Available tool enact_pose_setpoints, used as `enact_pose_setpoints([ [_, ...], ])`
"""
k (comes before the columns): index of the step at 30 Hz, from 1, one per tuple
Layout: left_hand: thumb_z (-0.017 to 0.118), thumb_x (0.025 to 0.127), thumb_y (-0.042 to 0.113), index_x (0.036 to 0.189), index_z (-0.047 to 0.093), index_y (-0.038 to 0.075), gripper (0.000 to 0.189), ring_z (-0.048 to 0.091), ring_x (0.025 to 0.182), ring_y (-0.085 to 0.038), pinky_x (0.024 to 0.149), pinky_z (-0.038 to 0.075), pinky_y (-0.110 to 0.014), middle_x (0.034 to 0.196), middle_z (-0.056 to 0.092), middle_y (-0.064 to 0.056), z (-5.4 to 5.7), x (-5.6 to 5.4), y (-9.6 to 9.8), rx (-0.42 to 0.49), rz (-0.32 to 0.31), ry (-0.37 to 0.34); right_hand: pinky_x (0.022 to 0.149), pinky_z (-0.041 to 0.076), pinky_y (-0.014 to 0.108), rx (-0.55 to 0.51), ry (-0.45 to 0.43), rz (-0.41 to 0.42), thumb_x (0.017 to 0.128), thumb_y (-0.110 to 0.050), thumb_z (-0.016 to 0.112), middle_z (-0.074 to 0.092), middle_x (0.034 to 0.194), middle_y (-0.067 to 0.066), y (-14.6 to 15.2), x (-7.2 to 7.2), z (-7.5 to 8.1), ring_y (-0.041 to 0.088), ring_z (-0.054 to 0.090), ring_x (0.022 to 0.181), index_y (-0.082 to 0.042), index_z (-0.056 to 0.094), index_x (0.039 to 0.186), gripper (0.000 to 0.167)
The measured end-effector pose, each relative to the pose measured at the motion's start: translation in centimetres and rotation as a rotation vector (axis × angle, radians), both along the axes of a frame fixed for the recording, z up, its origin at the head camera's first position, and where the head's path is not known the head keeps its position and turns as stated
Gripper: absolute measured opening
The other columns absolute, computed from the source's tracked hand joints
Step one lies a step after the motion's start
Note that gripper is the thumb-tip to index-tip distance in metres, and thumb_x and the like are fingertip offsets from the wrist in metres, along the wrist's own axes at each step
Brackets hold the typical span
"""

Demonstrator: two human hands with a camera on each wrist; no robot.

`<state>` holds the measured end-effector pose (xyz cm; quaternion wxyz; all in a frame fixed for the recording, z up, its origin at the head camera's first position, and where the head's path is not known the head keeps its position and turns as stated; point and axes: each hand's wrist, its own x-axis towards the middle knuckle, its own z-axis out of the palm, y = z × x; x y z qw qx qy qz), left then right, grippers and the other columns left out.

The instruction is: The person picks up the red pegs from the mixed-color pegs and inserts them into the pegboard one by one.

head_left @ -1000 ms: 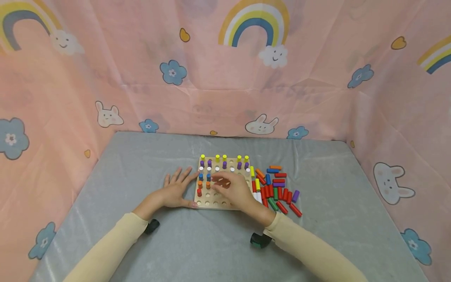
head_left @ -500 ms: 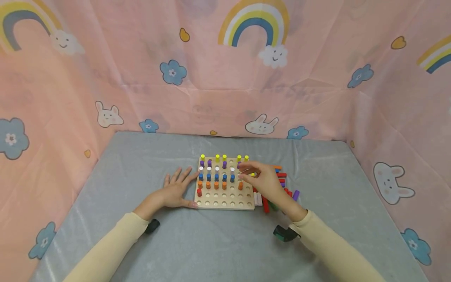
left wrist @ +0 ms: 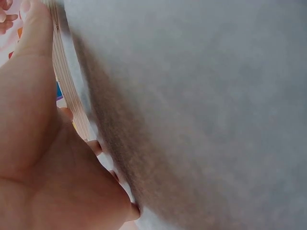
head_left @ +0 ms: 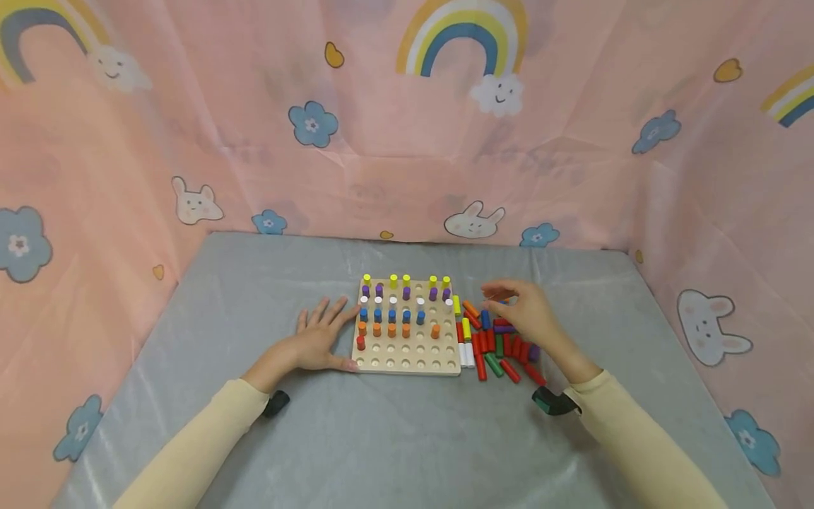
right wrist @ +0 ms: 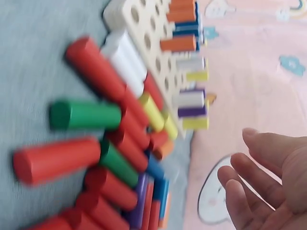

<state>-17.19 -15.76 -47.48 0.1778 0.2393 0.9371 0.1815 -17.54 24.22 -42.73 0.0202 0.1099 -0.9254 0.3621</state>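
Observation:
A wooden pegboard [head_left: 407, 357] lies on the grey cloth, with upright pegs in yellow, purple, white, blue and orange rows and one red peg [head_left: 360, 343] near its front left. My left hand [head_left: 318, 339] rests spread against the board's left edge, thumb at the front corner. In the left wrist view the thumb touches the board's layered side. My right hand [head_left: 524, 311] hovers over the far right part of the loose pegs, holding nothing. Its fingers are apart and loosely bent in the right wrist view.
Loose pegs lie right of the board, among them several red pegs [right wrist: 57, 160], a green peg [right wrist: 86, 115] and white pegs [head_left: 466, 355]. A pink patterned curtain [head_left: 381, 177] encloses the back and sides of the cloth-covered table [head_left: 356, 438].
My right hand has moved right, from above the middle of the board to above the loose pegs, uncovering blue and orange pegs. The left hand has stayed at the board's edge.

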Motion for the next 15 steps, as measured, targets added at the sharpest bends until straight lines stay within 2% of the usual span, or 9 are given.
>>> enact_pose_setpoints([
  [2,0.074,0.075,0.065,0.161,0.012,0.022,0.113,-0.005,0.153,-0.049,0.112,0.001,-0.078,0.168,0.002,-0.016,0.2,0.0,-0.1,-0.001,0.001,-0.003,0.077,0.056,0.036,0.020,-0.006,-0.004,0.090,-0.020,0.073,0.074,0.113,0.011,0.7,-0.4,-0.1,0.028,0.066,0.099,-0.007,0.069,0.122,0.034],
  [5,0.075,0.076,0.063,0.161,0.013,0.022,0.112,-0.006,0.153,-0.048,0.112,0.000,-0.077,0.168,0.002,-0.015,0.4,0.0,-0.1,-0.006,0.005,-0.006,0.077,0.054,0.031,0.040,-0.043,-0.017,0.092,-0.021,0.072,0.073,0.114,0.011,1.6,-1.0,-0.4,0.028,0.065,0.102,-0.008,0.068,0.123,0.034],
  [11,0.075,0.076,0.063,0.161,0.012,0.023,0.112,-0.006,0.153,-0.048,0.113,0.000,-0.077,0.169,0.001,-0.014,0.4,0.1,-0.1,-0.023,0.006,-0.015,0.083,0.055,0.042,0.080,-0.108,-0.020,0.094,-0.019,0.069,0.071,0.119,0.013,3.1,-1.9,-1.1,0.030,0.064,0.106,-0.008,0.068,0.125,0.033],
  [15,0.073,0.076,0.064,0.161,0.011,0.024,0.112,-0.007,0.153,-0.047,0.113,0.000,-0.077,0.169,0.000,-0.013,0.2,0.0,-0.1,-0.034,0.003,-0.015,0.085,0.056,0.047,0.104,-0.133,-0.010,0.093,-0.017,0.069,0.072,0.117,0.014,3.9,-2.4,-1.7,0.032,0.064,0.107,-0.007,0.069,0.122,0.030],
])
